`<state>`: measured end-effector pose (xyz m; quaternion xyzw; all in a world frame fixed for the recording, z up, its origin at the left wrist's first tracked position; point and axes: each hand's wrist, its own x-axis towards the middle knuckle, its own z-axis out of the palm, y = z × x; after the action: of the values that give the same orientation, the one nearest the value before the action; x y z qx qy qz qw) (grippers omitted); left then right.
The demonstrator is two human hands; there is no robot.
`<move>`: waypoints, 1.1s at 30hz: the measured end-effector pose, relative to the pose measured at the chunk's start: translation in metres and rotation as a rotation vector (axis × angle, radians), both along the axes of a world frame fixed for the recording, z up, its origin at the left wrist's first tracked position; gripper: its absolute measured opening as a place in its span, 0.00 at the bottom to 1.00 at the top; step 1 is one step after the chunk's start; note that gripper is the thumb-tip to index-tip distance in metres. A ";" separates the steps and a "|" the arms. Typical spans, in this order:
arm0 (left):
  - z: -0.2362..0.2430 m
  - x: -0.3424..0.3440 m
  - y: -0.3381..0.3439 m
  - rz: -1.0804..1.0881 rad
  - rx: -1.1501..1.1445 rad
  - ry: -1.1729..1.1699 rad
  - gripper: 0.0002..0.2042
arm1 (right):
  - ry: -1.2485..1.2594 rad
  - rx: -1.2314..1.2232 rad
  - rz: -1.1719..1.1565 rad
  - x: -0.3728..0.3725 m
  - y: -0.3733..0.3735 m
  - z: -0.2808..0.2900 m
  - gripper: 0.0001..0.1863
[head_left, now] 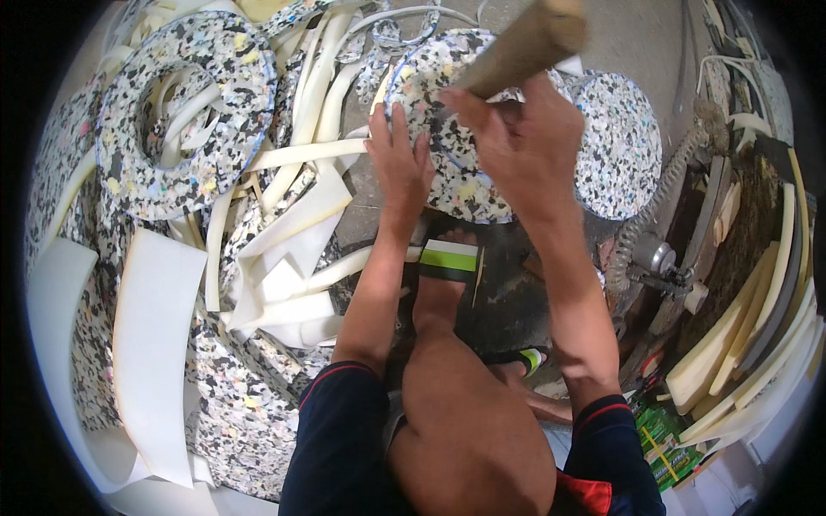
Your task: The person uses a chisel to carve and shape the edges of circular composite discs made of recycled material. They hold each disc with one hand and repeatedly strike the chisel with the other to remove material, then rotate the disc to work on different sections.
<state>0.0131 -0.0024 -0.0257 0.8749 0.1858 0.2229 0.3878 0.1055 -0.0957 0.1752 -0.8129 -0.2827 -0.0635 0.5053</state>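
Two white foam sheets (159, 361), curved, propped against speckled foam at lower left; one speckled foam ring (125, 129), blue-edged, lying above them, its hollow centre showing pale offcuts. Assorted cream foam strips (320, 95), loosely tangled beside the ring, apparently set down without sorting. One left hand (402, 168), fingers extended and slightly spread, clasping nothing, laid at the left edge of a speckled foam disc (473, 193), presumably to steady it. The disc lies on the floor in front of the person, within reach of both hands. One right hand (538, 142), fingers curled around a thick wooden piece (520, 47), blurred and tilted above the disc; the grip near its lower end probably keeps it controlled. One further speckled disc (621, 146), just beside the right hand. One coiled grey hose (641, 206), draped at right. Several cream and grey foam lengths (748, 327), bunched upright at far right, perhaps for tidiness.
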 end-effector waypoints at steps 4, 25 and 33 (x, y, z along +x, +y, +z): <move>-0.003 0.001 0.000 0.033 0.050 0.037 0.29 | 0.017 0.039 -0.011 -0.001 -0.015 -0.003 0.17; -0.004 0.002 -0.002 0.056 0.024 0.058 0.31 | -0.014 0.045 -0.056 0.006 0.001 -0.004 0.16; -0.006 0.002 -0.002 0.047 0.047 0.034 0.30 | -0.067 0.013 -0.030 0.014 -0.004 -0.026 0.16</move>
<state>0.0154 -0.0042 -0.0314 0.8828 0.2077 0.2215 0.3585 0.1193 -0.0999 0.1496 -0.8111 -0.2868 -0.0999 0.4998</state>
